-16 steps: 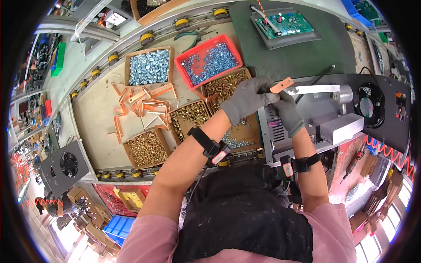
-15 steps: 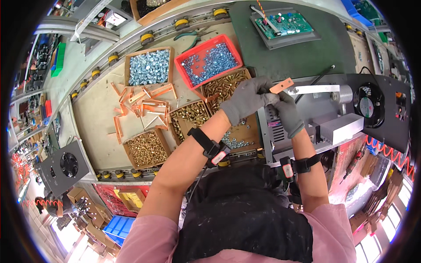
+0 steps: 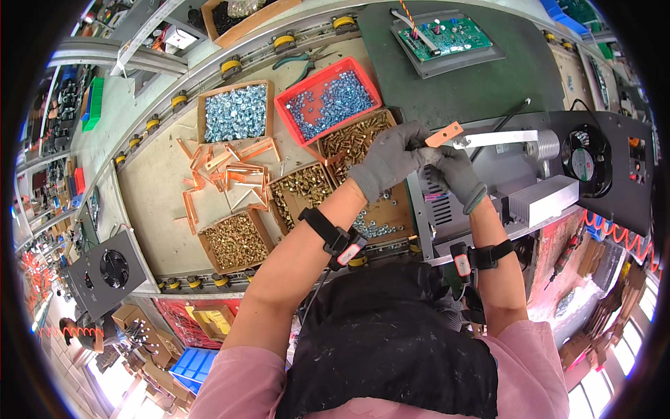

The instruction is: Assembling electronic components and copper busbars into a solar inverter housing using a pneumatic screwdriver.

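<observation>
Left hand: gray-gloved, the left hand point(image 3: 391, 162) is right of the frame's center, its grip pinching the near end of a copper bar.
Right hand: the right hand point(image 3: 457, 180), gloved alike, meets the left at that end; whether its own grip pinches the bar or only touches the other fingers, I cannot tell.
Copper bar: the copper bar point(image 3: 444, 134), flat and with holes, slants up rightward from the gloves, right of center.
Silver strip: just right of the copper bar, a silver strip point(image 3: 499, 138) runs to a ribbed cylinder point(image 3: 547, 145).
Chassis: a gray metal chassis point(image 3: 502, 166) fills the right middle, with a finned heat sink point(image 3: 544, 202) and a black fan point(image 3: 585, 164).
Counter: on the beige counter point(image 3: 157, 216), left of center, lie loose copper brackets point(image 3: 246, 168).
Fasteners: a red tray point(image 3: 314, 81) of small bluish fasteners sits at upper center; brass-colored fasteners point(image 3: 236, 241) fill a cardboard box at center left.
Mat: at upper right, a dark green mat point(image 3: 398, 94) carries a green circuit board point(image 3: 457, 43).
Pliers: pliers point(image 3: 303, 66) lie above the red tray.
</observation>
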The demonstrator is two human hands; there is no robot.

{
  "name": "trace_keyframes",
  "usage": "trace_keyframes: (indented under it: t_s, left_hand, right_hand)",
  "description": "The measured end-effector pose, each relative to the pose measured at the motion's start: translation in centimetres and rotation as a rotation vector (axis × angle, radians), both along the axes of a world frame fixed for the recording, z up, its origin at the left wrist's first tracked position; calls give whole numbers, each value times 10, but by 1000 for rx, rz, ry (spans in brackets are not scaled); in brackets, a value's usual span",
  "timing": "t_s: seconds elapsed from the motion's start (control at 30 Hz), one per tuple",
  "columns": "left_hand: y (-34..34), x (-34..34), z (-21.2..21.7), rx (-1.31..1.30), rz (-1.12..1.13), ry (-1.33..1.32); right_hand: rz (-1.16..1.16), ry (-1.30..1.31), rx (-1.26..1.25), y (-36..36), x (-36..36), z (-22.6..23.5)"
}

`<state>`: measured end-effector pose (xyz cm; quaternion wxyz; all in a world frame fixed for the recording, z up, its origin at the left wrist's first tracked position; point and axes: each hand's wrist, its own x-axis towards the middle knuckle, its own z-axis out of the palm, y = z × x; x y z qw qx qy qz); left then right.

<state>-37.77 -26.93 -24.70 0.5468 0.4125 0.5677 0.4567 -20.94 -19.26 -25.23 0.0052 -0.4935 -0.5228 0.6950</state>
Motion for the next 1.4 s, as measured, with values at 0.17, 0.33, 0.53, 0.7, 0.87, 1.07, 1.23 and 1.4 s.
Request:
trace_keyframes:
  t_s: [0.17,0.33,0.53,0.7,0.87,1.07,1.23,1.4]
  left_hand:
    - [1,-1,-2,-24,-7,49]
    - [3,1,4,12,-25,41]
    - [0,-2,2,13,-14,12]
    - [-1,-2,8,35,-14,-26]
    - [1,-5,13,21,2,-1]
    - [1,-3,4,33,17,-29]
    - [6,-4,15,0,-28,68]
    - [0,-8,19,-28,-71,139]
  right_hand:
    - [-153,3,110,-14,-3,-14]
    - [-1,-92,470,-14,2,-31]
    - [82,-214,472,-14,-17,-4]
    - [-72,149,179,-16,2,-7]
    - [44,196,226,-7,4,-14]
    - [46,-189,309,-8,-6,-33]
    - [-28,29,551,-11,-9,-41]
    - [-73,38,90,-8,-6,3]
